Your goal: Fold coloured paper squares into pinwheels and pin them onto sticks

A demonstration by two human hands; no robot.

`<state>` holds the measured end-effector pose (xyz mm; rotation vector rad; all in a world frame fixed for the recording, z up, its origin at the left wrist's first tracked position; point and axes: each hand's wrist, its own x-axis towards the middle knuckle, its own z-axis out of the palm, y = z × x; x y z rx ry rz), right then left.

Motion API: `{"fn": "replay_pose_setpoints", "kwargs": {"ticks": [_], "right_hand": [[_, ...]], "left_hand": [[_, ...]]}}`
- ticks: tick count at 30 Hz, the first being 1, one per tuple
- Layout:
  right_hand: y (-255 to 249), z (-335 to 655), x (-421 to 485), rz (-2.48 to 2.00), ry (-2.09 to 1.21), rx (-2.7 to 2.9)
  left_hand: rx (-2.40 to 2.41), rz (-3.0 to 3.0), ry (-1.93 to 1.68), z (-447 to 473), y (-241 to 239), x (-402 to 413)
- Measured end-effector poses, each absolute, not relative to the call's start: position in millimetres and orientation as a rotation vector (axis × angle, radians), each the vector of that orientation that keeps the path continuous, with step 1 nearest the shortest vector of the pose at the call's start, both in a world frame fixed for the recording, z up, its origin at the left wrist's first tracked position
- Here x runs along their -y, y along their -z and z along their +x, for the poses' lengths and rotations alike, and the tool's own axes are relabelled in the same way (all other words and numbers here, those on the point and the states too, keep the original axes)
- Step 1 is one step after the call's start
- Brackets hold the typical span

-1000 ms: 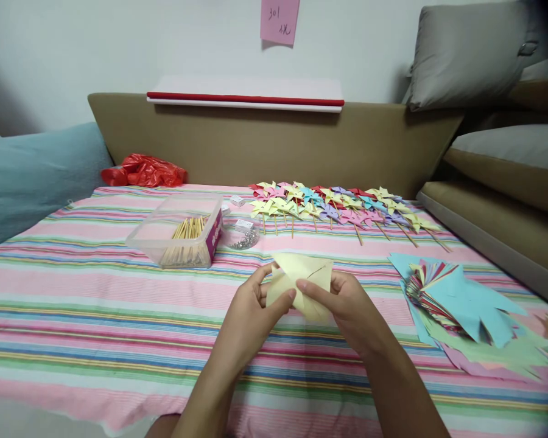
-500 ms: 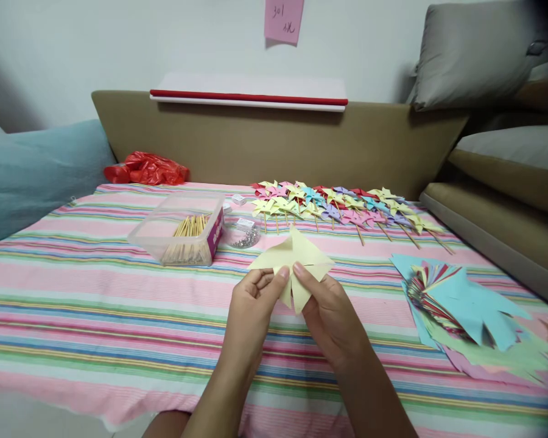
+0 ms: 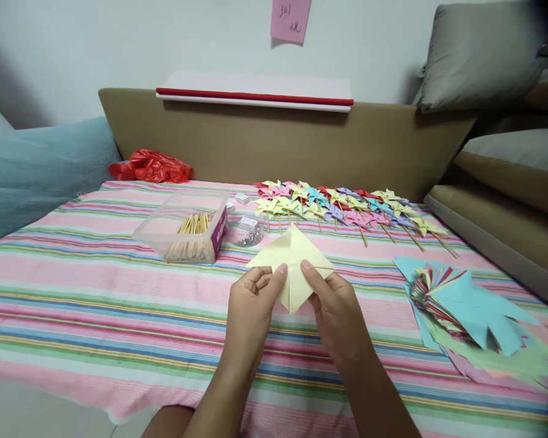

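A pale yellow square of paper (image 3: 293,249), slit inward from its corners, is held up with one corner pointing away from me. My left hand (image 3: 256,298) pinches its left side, thumb on top and fingers curled beneath. On the other side my right hand (image 3: 335,304) grips it the same way, its thumb near the middle. The paper lies nearly flat between the two thumbs. Beyond it, finished paper pinwheels (image 3: 335,204) on sticks lie in rows. To the right is a stack of slit coloured paper sheets (image 3: 479,307), blue on top.
A clear plastic box (image 3: 182,228) holds many thin wooden sticks (image 3: 194,234). Beside it sits a round clear container (image 3: 246,234) of small metal pieces. A red plastic bag (image 3: 153,167) lies at the back left. Striped cloth (image 3: 119,316) covers the surface; cushions (image 3: 481,58) are stacked at right.
The yellow paper's blades, slightly raised and parted before, now lie flatter with the slits closed. My right thumb has shifted a little to the right. The view has moved slightly.
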<state>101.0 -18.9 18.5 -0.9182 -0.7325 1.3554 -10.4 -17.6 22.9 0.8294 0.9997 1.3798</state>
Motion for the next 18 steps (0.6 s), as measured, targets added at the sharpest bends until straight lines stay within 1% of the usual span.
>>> {"fn": "replay_pose_setpoints", "kwargs": {"ticks": [2,4,8,10,13,18], "right_hand": [[-18.3,104.7,18.1,-0.919,-1.272,0.817],[-17.7,110.1,18.0,-0.893,-1.096,0.962],[-16.7,121.4,20.7,-0.951,-0.673,1.533],[-16.9,125.0,22.3,-1.023,-0.534,1.737],[-17.5,128.3,22.8,-1.062,-0.482,1.779],[-17.4,132.7,20.3,-1.043,-0.551,1.749]], "left_hand": [[-1.015,0.824,-1.407,-10.9,-22.5,16.8],[-1.033,0.808,-1.455,-11.8,-22.2,15.6],[-1.035,0.758,-1.518,-14.0,-22.9,14.0],[-1.02,0.741,-1.524,-14.9,-23.6,14.3],[-0.997,0.729,-1.529,-16.0,-24.5,15.1],[-0.998,0.754,-1.513,-17.4,-23.5,14.8]]}}
